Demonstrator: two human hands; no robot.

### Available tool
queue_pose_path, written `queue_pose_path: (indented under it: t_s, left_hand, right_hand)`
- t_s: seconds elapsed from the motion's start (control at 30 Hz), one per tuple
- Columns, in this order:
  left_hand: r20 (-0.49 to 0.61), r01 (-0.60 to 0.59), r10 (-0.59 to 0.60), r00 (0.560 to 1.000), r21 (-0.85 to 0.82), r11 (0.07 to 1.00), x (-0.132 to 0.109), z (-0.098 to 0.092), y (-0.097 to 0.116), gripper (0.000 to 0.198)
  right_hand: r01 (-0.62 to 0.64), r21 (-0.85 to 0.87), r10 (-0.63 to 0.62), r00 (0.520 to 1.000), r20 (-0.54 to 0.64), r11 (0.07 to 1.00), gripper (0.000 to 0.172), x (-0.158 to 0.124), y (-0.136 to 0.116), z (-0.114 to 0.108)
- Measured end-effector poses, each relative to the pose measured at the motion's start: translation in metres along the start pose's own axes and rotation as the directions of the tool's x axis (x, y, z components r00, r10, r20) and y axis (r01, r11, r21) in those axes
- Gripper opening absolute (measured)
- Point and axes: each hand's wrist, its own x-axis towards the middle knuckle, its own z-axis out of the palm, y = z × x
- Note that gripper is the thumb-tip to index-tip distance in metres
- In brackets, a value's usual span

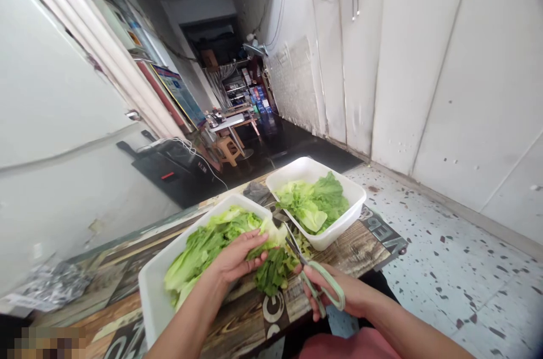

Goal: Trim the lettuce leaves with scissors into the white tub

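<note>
My left hand (238,257) is closed around a head of lettuce (271,274), its pale stem end toward the right and its darker leaves hanging over the table. In my right hand (318,285) is a pair of scissors (335,285) with pale green handles; the blades lie beside the lettuce's stem end. Under my left forearm stands a white tub (146,285) full of lettuce leaves (203,249). Farther right, a second white tub (354,212) contains more lettuce leaves (316,200). Loose leaf scraps (301,243) lie between the tubs.
The tubs stand on a wood-patterned table (237,314) with printed lettering. A grey cloth (257,192) lies behind them, and a crumpled silvery bag (55,285) at the left. Beyond are a black appliance (169,172), a stool (228,150) and a speckled floor (445,280).
</note>
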Motion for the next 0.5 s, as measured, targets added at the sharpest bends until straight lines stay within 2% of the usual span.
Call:
queue_pose_path:
  t_s: [0.07,0.17,0.27,0.33,0.4,0.47,0.5]
  left_hand:
    - [0.041,0.022,-0.023,0.999,0.031,0.999,-0.001,0.0,-0.002,0.04]
    - [0.029,0.011,-0.012,0.999,0.033,0.999,-0.005,-0.004,0.0,0.036]
    - [-0.055,-0.128,0.13,0.99,0.042,0.991,-0.007,-0.006,0.014,0.034]
    - [-0.097,-0.284,0.291,0.952,0.079,0.956,0.0,0.001,0.03,0.033]
    - [-0.096,-0.432,0.445,0.89,0.128,0.893,0.013,0.015,0.052,0.038]
    - [-0.018,-0.531,0.544,0.839,0.192,0.825,0.029,0.029,0.076,0.046]
    - [0.049,-0.539,0.542,0.839,0.21,0.816,0.037,0.033,0.087,0.053]
  right_hand:
    - [0.019,0.005,-0.019,1.0,-0.022,1.0,0.058,0.004,-0.002,0.002]
    - [0.005,0.021,-0.003,0.994,-0.111,1.0,0.063,0.011,0.002,0.0]
    - [0.0,0.072,0.012,0.987,-0.16,0.997,0.063,0.013,0.013,-0.007]
    - [0.006,0.12,0.007,0.995,-0.103,0.993,0.063,0.012,0.02,-0.011]
    - [0.003,0.157,-0.001,1.0,-0.017,0.988,0.063,0.009,0.026,-0.012]
    - [0.009,0.163,-0.014,0.999,0.032,0.987,0.059,0.005,0.028,-0.012]
    - [0.015,0.154,-0.021,0.999,0.036,0.988,0.057,0.003,0.029,-0.011]
